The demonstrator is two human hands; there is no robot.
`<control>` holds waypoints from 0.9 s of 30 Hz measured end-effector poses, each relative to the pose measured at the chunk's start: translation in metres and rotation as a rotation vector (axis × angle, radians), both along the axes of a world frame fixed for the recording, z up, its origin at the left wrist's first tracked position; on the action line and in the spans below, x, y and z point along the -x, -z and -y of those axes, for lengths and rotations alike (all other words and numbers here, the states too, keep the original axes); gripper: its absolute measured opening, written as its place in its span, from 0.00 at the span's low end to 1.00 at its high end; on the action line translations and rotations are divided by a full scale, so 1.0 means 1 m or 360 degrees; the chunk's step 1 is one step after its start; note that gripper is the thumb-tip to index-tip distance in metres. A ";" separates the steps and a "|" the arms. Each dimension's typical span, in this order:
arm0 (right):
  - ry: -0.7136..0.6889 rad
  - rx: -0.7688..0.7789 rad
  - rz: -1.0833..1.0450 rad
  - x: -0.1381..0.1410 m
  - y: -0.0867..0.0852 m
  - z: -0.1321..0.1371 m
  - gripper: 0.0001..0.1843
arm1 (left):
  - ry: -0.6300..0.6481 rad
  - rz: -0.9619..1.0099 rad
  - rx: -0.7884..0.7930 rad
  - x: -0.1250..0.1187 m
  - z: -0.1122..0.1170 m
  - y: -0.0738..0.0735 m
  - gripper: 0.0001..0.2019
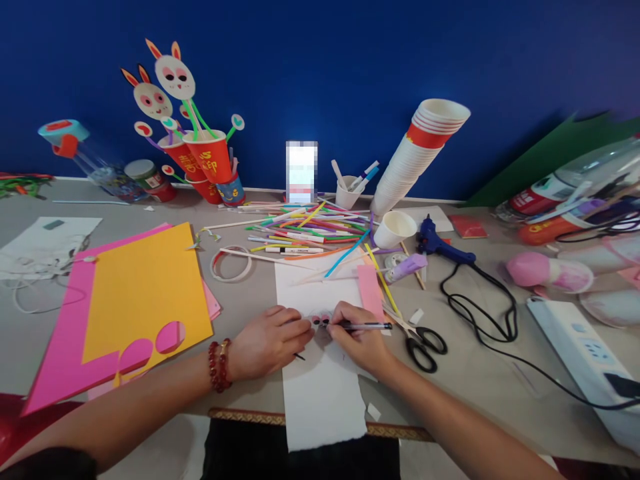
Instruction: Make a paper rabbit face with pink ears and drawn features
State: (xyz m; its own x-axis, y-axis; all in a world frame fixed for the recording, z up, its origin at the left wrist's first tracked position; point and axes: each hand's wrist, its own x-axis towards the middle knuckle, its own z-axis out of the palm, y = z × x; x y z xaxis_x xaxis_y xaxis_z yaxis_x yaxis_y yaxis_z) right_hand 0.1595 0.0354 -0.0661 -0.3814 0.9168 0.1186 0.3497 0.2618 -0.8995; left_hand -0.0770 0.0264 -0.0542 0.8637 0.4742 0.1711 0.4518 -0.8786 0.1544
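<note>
My right hand [361, 339] grips a black pen [367, 326] that lies nearly level, its tip pointing left at two small pink oval cut-outs [321, 319]. My left hand [273, 342], with a red bead bracelet [220, 364] on the wrist, presses down beside those ovals with its fingertips. Both hands rest on a long white paper sheet [325, 393] that hangs over the table's near edge. A pink paper strip [371, 290] lies just behind my right hand.
Black scissors [423, 341] lie right of my right hand. A blue glue gun [443, 245] trails a black cord. Orange card on pink card [145, 293] sits left. Coloured straws [310, 230], paper cups [417, 150], rabbit cup crafts [200, 150] and a power strip [585, 347] stand around.
</note>
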 end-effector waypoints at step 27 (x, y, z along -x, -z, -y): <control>-0.0014 -0.0001 0.0022 0.001 -0.001 0.000 0.08 | -0.0024 0.0015 0.0020 0.000 0.001 0.001 0.16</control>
